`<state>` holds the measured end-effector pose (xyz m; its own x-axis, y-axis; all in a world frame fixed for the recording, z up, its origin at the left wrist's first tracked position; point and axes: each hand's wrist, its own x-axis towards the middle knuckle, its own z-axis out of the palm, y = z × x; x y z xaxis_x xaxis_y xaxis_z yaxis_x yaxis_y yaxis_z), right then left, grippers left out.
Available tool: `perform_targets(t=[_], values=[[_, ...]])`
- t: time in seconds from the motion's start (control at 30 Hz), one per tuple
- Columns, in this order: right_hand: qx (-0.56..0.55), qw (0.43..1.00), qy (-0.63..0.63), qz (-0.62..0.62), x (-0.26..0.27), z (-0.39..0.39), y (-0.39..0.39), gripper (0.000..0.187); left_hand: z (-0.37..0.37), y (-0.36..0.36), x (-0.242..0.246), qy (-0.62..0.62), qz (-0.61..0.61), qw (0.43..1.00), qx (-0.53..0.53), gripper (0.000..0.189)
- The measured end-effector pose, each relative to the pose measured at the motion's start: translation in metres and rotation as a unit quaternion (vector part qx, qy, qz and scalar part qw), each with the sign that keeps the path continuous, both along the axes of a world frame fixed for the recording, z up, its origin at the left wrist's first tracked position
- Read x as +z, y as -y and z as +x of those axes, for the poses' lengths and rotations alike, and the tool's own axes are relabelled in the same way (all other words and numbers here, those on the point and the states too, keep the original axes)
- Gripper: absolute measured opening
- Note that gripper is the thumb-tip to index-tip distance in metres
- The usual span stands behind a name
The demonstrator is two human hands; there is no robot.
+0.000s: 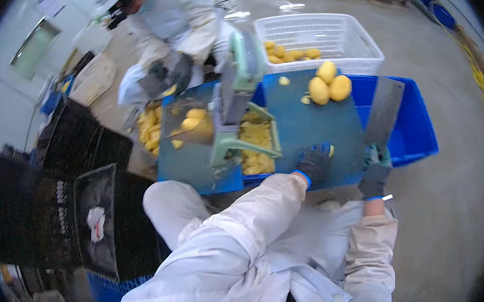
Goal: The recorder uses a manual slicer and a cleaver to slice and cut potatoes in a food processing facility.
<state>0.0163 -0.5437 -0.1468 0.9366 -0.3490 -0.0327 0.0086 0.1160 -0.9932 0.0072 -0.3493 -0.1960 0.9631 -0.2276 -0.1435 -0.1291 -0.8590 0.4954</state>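
Observation:
My left hand (313, 163), in a dark glove with blue fingertips, rests on the blue cutting board (292, 125) near its front edge. A small yellow piece (331, 151) shows at its fingertips; whether the hand grips it cannot be told. My right hand (376, 172), also gloved, is shut on the handle of a cleaver (384, 110). The broad metal blade stands up from the fist, over the blue bin. Several peeled potatoes (330, 86) sit together at the board's far side, with small yellow scraps (284, 81) beside them.
A blue bin (422, 120) adjoins the board's right side. Beyond is a white crate (320, 67) holding potatoes. A green-framed device (229, 106) stands left, beside a container of yellow pieces (256, 141). A co-worker (171, 22) sits across at the left; black crates (103, 225) stand lower left.

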Motion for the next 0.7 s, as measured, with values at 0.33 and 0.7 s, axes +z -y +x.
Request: perform_targets(t=[0.33, 0.7], values=[[0.014, 0.999, -0.048, 0.000, -0.018, 0.006, 0.009, 0.017, -0.130, -0.188, 0.147, 0.241, -0.358, 0.887, 0.163, 0.056], [0.037, 0.997, -0.043, -0.059, -0.033, -0.001, 0.004, 0.009, -0.065, -0.337, 0.243, -0.006, -0.276, 0.952, 0.131, 0.042]])
